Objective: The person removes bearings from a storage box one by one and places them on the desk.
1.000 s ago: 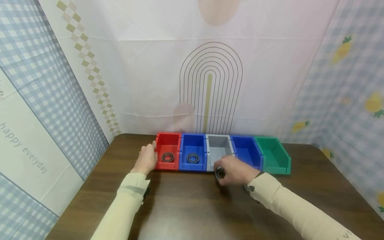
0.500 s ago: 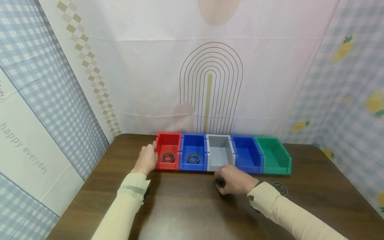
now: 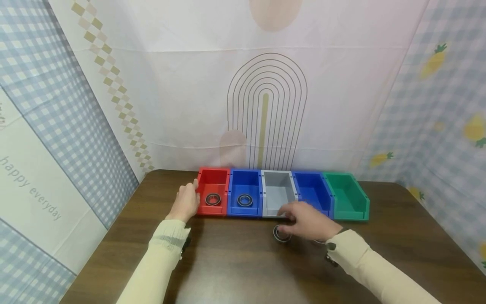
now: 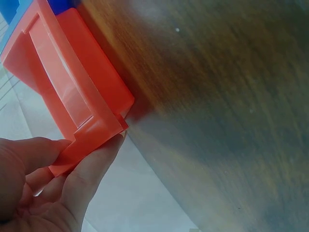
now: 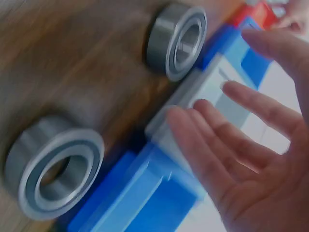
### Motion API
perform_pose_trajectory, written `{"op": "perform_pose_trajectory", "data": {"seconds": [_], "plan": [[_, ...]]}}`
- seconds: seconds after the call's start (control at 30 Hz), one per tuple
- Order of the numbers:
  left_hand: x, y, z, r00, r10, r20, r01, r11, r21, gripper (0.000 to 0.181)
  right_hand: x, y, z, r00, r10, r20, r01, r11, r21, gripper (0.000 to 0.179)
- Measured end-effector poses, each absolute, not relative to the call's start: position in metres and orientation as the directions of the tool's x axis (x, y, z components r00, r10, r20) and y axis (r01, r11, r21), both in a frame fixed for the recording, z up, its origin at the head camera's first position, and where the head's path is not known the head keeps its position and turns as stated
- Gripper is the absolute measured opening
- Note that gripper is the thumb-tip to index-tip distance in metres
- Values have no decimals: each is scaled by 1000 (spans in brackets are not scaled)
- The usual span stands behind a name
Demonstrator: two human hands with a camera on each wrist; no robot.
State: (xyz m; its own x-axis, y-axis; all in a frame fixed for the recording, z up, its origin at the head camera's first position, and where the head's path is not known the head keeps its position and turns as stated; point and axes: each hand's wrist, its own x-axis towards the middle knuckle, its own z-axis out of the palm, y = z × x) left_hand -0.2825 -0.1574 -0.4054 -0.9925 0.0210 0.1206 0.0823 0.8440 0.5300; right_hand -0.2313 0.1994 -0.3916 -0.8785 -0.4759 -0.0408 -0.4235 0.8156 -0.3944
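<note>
My left hand (image 3: 185, 202) holds the outer side of the red bin (image 3: 212, 173); in the left wrist view, thumb and fingers pinch its wall (image 4: 99, 140). My right hand (image 3: 309, 220) is over the table in front of the grey bin (image 3: 279, 179), fingers spread and holding nothing. Just by its thumb, a ball bearing (image 3: 276, 237) rests on the table. The right wrist view shows this bearing (image 5: 161, 43) apart from the fingers, and a second bearing (image 5: 91, 166) on the table farther right, mostly hidden under the right wrist in the head view.
One bearing (image 3: 207, 200) lies in the red bin, another (image 3: 239, 202) in the left blue bin (image 3: 244, 179). Right of the grey bin stand a second blue bin (image 3: 311, 188) and a green bin (image 3: 345, 196). A patterned cloth (image 3: 182, 105) hangs behind the brown table (image 3: 228, 261).
My right hand lowered the bearing from the grey bin's front to the table, let go of it and shifted right with fingers spread. The left hand stayed on the red bin.
</note>
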Motion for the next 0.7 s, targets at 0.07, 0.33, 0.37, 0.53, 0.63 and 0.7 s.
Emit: {"op": "perform_pose_trajectory", "data": {"seconds": [0.07,0.33,0.37,0.53,0.63,0.7], "plan": [[-283,-158,-405,-992,22,123,84,843,531,46,-233,212,-388,-896,-443,21,-413,816,-404,29],[-281,-159,-405,-992,12,127,77,853,516,47,-239,281,-378,-938,-262,225,-329,877,-350,8],[-281,-159,-405,-992,10,124,72,856,512,48,-238,291,-377,-948,-229,222,-296,889,-349,10],[-280,-157,-406,-993,3,119,62,866,496,49,-236,338,-372,-972,-101,211,-172,918,-357,25],[-282,-157,-406,-991,6,131,70,867,493,47,-235,361,-373,-977,-54,207,-130,918,-375,35],[-282,-156,-406,-991,6,133,72,866,495,46,-235,374,-375,-979,-22,205,-100,919,-380,42]]}}
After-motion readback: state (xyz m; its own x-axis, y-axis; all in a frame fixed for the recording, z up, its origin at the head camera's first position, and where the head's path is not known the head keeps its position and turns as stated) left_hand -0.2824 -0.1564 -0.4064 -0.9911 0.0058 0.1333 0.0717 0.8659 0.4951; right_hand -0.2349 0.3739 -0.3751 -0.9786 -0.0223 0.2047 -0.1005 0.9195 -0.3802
